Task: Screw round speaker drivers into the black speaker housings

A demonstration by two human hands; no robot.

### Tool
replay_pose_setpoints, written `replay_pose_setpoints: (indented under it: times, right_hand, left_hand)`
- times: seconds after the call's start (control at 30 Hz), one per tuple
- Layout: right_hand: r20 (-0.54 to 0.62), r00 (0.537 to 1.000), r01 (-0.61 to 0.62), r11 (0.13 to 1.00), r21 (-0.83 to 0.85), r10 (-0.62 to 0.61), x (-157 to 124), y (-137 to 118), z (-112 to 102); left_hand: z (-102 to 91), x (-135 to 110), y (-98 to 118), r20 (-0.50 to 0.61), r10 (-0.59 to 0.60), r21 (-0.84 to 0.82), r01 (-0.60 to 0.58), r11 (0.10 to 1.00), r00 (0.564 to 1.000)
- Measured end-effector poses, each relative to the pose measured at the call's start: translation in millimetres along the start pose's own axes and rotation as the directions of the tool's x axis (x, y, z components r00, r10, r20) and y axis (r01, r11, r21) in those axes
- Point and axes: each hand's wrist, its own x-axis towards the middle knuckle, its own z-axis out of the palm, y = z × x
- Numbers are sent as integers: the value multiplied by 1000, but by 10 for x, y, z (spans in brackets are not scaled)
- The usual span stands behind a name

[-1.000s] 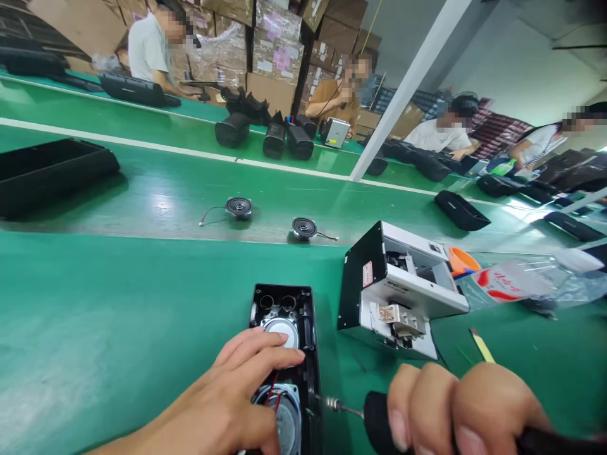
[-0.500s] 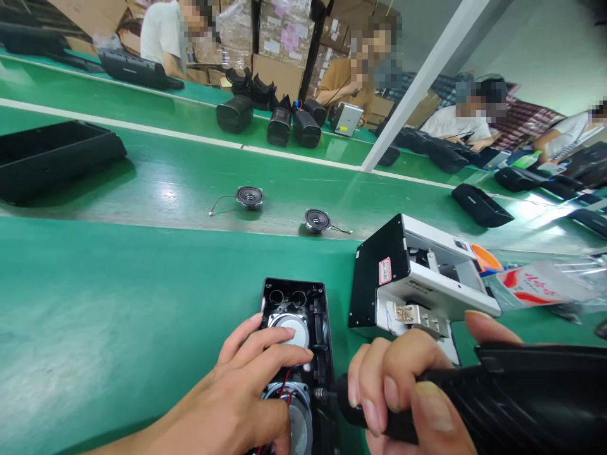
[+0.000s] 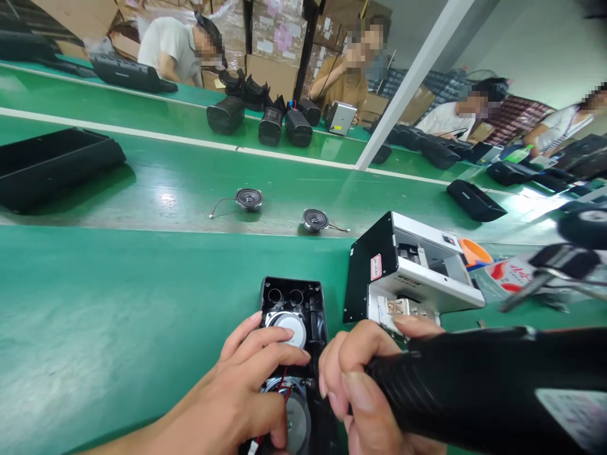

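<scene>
A black speaker housing [image 3: 317, 309] lies on the green bench in front of me, its inside facing up. Two round speaker drivers sit in it, an upper driver [image 3: 293, 328] and a lower driver [image 3: 298, 420] with red and black wires. My left hand [image 3: 246, 385] rests over them with fingers spread, fingertips on the upper driver and housing. Under its thumb a white connector [image 3: 253, 447] shows. My right hand [image 3: 365, 385] is wrapped round a black electric screwdriver [image 3: 474, 385]. The tool's tip is at the lower driver's right edge, partly hidden by my fingers.
Right of the housing stands a black-and-white machine [image 3: 408, 272], with an orange round item [image 3: 474, 251] and a plastic bag [image 3: 507, 278] behind. Two loose drivers, left [image 3: 249, 199] and right [image 3: 315, 220], lie beyond. A black housing [image 3: 57, 164] sits far left. Several people work across the bench.
My right hand and the screwdriver have shifted left towards the housing, and the tool's body has swung further into view. My left hand has stayed put. A blurred dark object has appeared at the right.
</scene>
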Motion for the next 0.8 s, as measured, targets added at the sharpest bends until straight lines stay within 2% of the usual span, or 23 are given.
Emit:
replay_pose_setpoints:
  times: [0.13,0.23,0.37,0.43,0.5,0.53,0.63,0.73,0.8]
  right_hand:
    - [26,1000,-13,1000,13,12,-44,91,-104]
    - [9,999,-42,999,-2,42,-109,163,-134]
    - [-24,998,-54,998,26,54,-153,238,38]
    - [-105,994,23,998,64,-16,-98,227,156]
    - [-221,972,110,988,110,-84,18,134,194]
    - [-271,958,136,982,131,-96,94,51,162]
    - [-265,955,186,964,191,-132,356,-268,-131]
    - [-391,865,322,945,-50,-315,600,-465,-528]
    - [-389,819,354,905,-234,-421,713,-457,-715]
  left_hand:
    - [-6,3,45,-53,-13,47,15,999,999]
    - [-4,13,54,-76,23,88,-17,996,997]
    - [73,7,-84,-128,69,218,-40,975,989]
    - [140,-4,-208,-186,63,270,-11,963,981]
    - [208,-15,-334,-241,91,286,-19,958,966]
    - [238,-18,-385,-264,118,286,-39,957,957]
    - [285,-2,-440,-327,226,295,-128,947,917]
    - [233,84,-304,-363,259,276,-162,947,895]
    - [132,185,-139,-351,208,219,-136,966,913]
